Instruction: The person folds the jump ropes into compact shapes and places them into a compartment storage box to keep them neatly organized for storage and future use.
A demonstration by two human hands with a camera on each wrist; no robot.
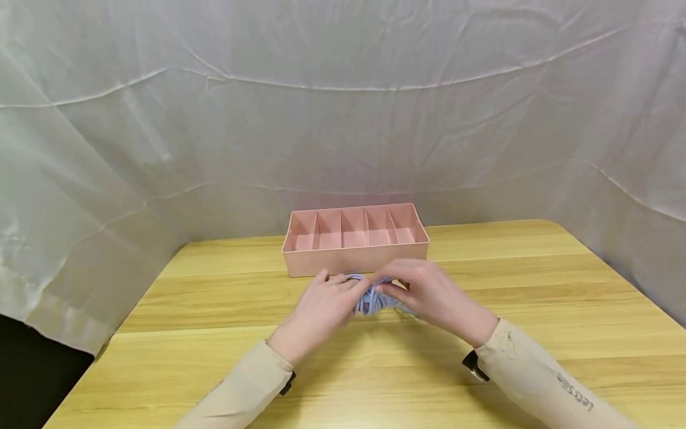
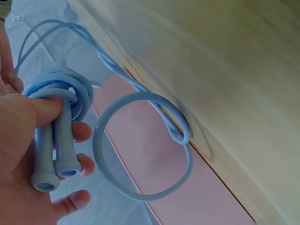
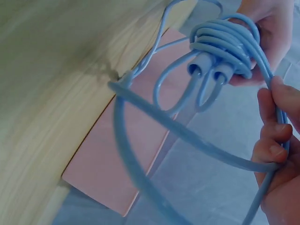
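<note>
While the left hand (image 1: 321, 310) clamps the blue rope (image 2: 70, 98) handles, the right hand (image 1: 429, 295) pinches a loose loop just beside them, near the pink box (image 1: 356, 241).

rope (image 2: 140, 154): light blue skipping rope, cord coiling around its two handles (image 2: 51, 154), loose loops hanging free
position: being held above the table, just in front of the pink box
handles: lying side by side, bundled
</note>
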